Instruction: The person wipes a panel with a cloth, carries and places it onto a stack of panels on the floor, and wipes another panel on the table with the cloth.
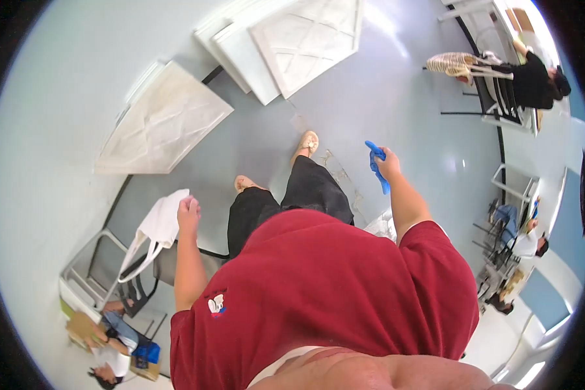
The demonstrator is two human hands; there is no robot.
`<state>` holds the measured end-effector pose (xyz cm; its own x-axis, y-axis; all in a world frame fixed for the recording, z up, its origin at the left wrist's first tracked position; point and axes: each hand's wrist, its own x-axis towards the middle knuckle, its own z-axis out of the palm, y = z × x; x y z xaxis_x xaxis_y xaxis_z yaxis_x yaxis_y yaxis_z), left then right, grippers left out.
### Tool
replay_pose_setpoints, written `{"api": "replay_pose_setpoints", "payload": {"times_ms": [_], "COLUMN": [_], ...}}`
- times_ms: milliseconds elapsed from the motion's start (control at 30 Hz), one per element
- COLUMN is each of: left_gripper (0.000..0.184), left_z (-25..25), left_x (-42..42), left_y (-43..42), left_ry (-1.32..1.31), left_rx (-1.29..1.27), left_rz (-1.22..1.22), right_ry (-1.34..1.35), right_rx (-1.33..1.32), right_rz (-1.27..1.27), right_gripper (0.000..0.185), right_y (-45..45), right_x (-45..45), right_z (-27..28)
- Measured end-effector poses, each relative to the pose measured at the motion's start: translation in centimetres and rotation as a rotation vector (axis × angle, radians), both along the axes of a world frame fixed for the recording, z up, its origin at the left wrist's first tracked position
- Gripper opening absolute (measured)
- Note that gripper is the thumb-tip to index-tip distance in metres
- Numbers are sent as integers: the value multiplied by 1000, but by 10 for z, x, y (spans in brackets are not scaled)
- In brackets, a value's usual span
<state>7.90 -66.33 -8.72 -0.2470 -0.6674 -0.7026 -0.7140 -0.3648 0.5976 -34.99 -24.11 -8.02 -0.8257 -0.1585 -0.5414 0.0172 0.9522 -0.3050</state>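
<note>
On the left, my left hand [188, 212] is closed on the edge of a white cloth tote bag [160, 220]. The bag's straps hang down at its lower left, beside a chair. Out to the right, my right hand [389, 163] grips a bright blue, crumpled thing [376, 160], with one end sticking out above the fingers and another below. Its exact kind cannot be made out. Both arms are held apart, away from my body.
White panels [166, 120] and framed boards [305, 49] lean against the wall ahead. A metal-framed chair [104, 250] stands at left. One person [114, 354] sits lower left, another [536, 81] upper right, and others at right. A whitish plastic bag [382, 226] lies behind my right arm.
</note>
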Motion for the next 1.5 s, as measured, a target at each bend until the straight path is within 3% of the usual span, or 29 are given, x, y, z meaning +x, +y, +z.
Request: {"api": "replay_pose_setpoints", "payload": {"times_ms": [233, 300, 367, 433, 600, 733, 900, 1100, 1200, 1333, 1467, 1500], "left_gripper": [37, 39, 41, 40, 40, 38, 33, 31, 30, 29, 29, 31], "left_z": [-3, -9, -12, -46, -46, -84, -145, -137, -181, -163, -189, -189], "left_x": [-248, -309, -360, -394, -475, -524, -567, -609, -600, -610, -594, -591], "left_y": [2, 4, 6, -6, -46, -90, -122, -124, -124, -115, -113, -115], "left_ry": [151, 77, 174, 243, 141, 121, 67, -28, -67, -79, -141, -164], "left_rx": [-336, -431, -457, -400, -65, 55, 46, -20, -121, -179, -368, -313], "left_rz": [-540, -710, -721, -623, -81, 293, 471, 734, 830, 822, 614, 603], "right_ry": [-39, -29, -64, -135, -67, -35, -29, 60, 154, 171, 208, 226], "right_rx": [-181, -187, -226, -310, -474, -539, -521, -530, -472, -423, -337, -313], "right_rz": [-193, -272, -373, -511, -403, -380, -344, -251, -154, -54, 104, 145], "right_gripper": [35, 36, 36, 36, 40, 42, 40, 44, 49, 51, 52, 52], "right_y": [71, 77, 72, 56, 3, -49, -104, -195, -226, -278, -321, -329], "right_x": [-52, -67, -83, -102, -176, -261, -367, -480, -540, -608, -667, -677], "right_z": [-3, 1, 5, 4, -14, -4, -7, -13, -44, -69, -105, -113]}}
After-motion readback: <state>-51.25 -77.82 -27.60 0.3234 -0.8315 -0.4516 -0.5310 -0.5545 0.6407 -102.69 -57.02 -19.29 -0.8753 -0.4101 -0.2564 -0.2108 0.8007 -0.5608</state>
